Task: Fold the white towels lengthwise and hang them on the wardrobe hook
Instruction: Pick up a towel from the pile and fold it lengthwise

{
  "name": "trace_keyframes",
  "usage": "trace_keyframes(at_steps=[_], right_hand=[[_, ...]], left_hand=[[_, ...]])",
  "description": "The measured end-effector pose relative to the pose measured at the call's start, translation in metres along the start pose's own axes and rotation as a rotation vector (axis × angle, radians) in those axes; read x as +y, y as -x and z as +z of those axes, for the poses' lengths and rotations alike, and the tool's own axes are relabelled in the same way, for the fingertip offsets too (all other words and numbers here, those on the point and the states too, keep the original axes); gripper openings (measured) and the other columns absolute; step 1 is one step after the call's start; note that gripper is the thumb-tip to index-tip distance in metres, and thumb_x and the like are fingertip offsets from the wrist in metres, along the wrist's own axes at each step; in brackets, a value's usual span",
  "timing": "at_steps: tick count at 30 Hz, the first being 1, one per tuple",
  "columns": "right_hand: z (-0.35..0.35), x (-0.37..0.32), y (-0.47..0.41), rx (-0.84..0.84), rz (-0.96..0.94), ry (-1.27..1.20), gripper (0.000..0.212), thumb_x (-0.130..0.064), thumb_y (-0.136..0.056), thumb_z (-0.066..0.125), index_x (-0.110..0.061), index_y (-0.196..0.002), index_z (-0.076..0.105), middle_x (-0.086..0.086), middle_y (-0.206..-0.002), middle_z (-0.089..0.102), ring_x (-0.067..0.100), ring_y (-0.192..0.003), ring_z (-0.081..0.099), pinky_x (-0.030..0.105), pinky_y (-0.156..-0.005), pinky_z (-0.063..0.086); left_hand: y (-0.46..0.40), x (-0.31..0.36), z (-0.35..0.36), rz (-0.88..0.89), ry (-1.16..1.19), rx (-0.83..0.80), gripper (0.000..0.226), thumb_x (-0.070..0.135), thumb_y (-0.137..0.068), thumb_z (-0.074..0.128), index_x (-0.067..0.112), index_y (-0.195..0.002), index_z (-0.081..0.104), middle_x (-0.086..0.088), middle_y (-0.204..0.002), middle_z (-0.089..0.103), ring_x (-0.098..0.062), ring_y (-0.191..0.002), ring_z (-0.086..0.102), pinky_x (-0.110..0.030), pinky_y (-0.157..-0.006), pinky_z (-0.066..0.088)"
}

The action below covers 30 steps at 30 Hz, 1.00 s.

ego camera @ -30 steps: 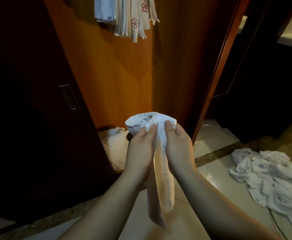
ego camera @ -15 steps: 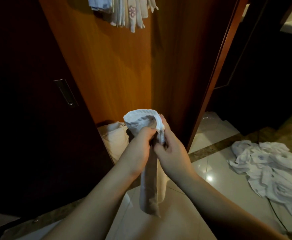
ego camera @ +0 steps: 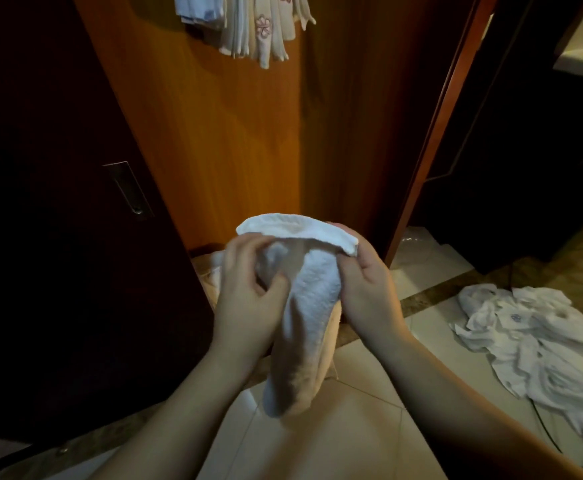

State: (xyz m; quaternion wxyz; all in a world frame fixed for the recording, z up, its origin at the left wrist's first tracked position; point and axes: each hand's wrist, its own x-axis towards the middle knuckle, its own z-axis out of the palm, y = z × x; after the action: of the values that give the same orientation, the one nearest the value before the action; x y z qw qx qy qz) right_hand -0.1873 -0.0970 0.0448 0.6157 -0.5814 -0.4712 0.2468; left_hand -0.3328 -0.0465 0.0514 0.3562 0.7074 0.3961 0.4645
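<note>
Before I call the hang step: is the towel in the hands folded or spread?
Folded: the towel hangs as a narrow strip, its top edge pinched between left hand and right hand.

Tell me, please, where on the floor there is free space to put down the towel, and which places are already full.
Bare tile lies between the forearms, below the held towel. A second free patch sits between the right hand and the towel heap. The right floor is crowded by that heap. Behind the left hand, bundled cloth fills the wardrobe foot.
</note>
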Motion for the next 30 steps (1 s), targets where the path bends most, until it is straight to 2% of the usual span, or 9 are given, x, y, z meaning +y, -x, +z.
trace_keyframes(at_steps=[3,6,9,12,15,18,21,26,30], right_hand=[[-0.010,-0.011,-0.009,-0.055,0.055,0.037,0.036,-0.046,-0.088,0.044,-0.062,-0.116,0.060,-0.029,-0.117,0.066,-0.009,-0.111,0.060,0.016,-0.083,0.050],[-0.020,-0.018,-0.017,-0.085,0.057,0.008,0.037,-0.044,-0.082,0.045,-0.061,-0.108,0.065,-0.027,-0.112,0.068,-0.008,-0.105,0.062,0.018,-0.080,0.048],[-0.032,-0.019,-0.027,-0.090,0.064,-0.070,0.039,-0.038,-0.078,0.047,-0.050,-0.106,0.072,-0.016,-0.107,0.073,0.002,-0.102,0.067,0.022,-0.079,0.055],[-0.045,-0.016,-0.037,-0.086,0.079,-0.160,0.041,-0.035,-0.076,0.051,-0.034,-0.110,0.075,0.004,-0.114,0.073,0.021,-0.110,0.068,0.046,-0.097,0.053],[-0.059,-0.014,-0.043,-0.077,0.055,-0.156,0.037,-0.032,-0.080,0.051,-0.030,-0.109,0.074,0.010,-0.119,0.072,0.028,-0.116,0.065,0.050,-0.102,0.051],[-0.064,-0.014,-0.041,0.015,0.012,0.023,0.033,-0.037,-0.083,0.049,-0.043,-0.105,0.072,-0.009,-0.106,0.074,0.008,-0.099,0.069,0.029,-0.084,0.053],[-0.059,-0.016,-0.038,0.193,-0.077,0.116,0.027,-0.035,-0.086,0.051,-0.051,-0.094,0.071,-0.020,-0.089,0.072,-0.005,-0.080,0.066,0.009,-0.066,0.048],[-0.047,-0.020,-0.039,0.401,-0.161,0.135,0.026,-0.025,-0.096,0.048,-0.045,-0.092,0.065,-0.027,-0.085,0.067,-0.009,-0.076,0.060,0.005,-0.063,0.042],[-0.041,-0.020,-0.044,0.448,-0.189,0.148,0.019,-0.037,-0.096,0.041,-0.040,-0.094,0.060,-0.024,-0.084,0.062,-0.002,-0.078,0.058,0.015,-0.066,0.043]], left_hand=[[-0.006,-0.026,-0.004,-0.181,-0.102,0.152,0.080,0.038,-0.072,0.073,0.026,-0.142,0.037,0.020,-0.136,0.032,-0.019,-0.137,0.038,-0.038,-0.108,0.040],[-0.024,-0.042,-0.012,-0.486,0.351,-0.038,0.109,0.028,-0.061,0.088,0.030,-0.152,0.028,0.001,-0.153,0.041,-0.024,-0.140,0.043,-0.047,-0.112,0.041],[-0.037,-0.053,-0.024,-0.510,0.675,-0.276,0.074,0.011,-0.068,0.080,0.025,-0.136,0.055,-0.004,-0.135,0.064,-0.025,-0.129,0.056,-0.036,-0.101,0.050],[-0.044,-0.052,-0.032,-0.440,0.656,-0.444,0.042,0.006,-0.069,0.074,0.027,-0.105,0.077,-0.002,-0.105,0.077,-0.018,-0.101,0.072,-0.025,-0.077,0.057],[-0.051,-0.042,-0.036,-0.347,0.648,-0.452,0.027,0.010,-0.065,0.081,0.030,-0.082,0.078,0.002,-0.089,0.076,-0.013,-0.083,0.072,-0.023,-0.067,0.057],[-0.055,-0.029,-0.037,-0.248,0.700,-0.452,0.020,0.020,-0.062,0.083,0.030,-0.074,0.071,0.004,-0.089,0.073,-0.012,-0.082,0.070,-0.024,-0.067,0.056],[-0.060,-0.012,-0.035,-0.192,0.708,-0.390,0.021,0.021,-0.069,0.080,0.031,-0.069,0.062,0.008,-0.075,0.066,-0.007,-0.068,0.064,-0.020,-0.055,0.050],[-0.072,0.013,-0.035,-0.071,0.504,-0.186,0.016,0.029,-0.082,0.072,0.041,-0.075,0.063,0.014,-0.074,0.066,-0.004,-0.068,0.061,-0.021,-0.057,0.050],[-0.076,0.026,-0.044,-0.035,0.494,-0.177,0.012,0.030,-0.088,0.066,0.038,-0.084,0.074,0.009,-0.081,0.074,-0.005,-0.073,0.070,-0.020,-0.059,0.054]])
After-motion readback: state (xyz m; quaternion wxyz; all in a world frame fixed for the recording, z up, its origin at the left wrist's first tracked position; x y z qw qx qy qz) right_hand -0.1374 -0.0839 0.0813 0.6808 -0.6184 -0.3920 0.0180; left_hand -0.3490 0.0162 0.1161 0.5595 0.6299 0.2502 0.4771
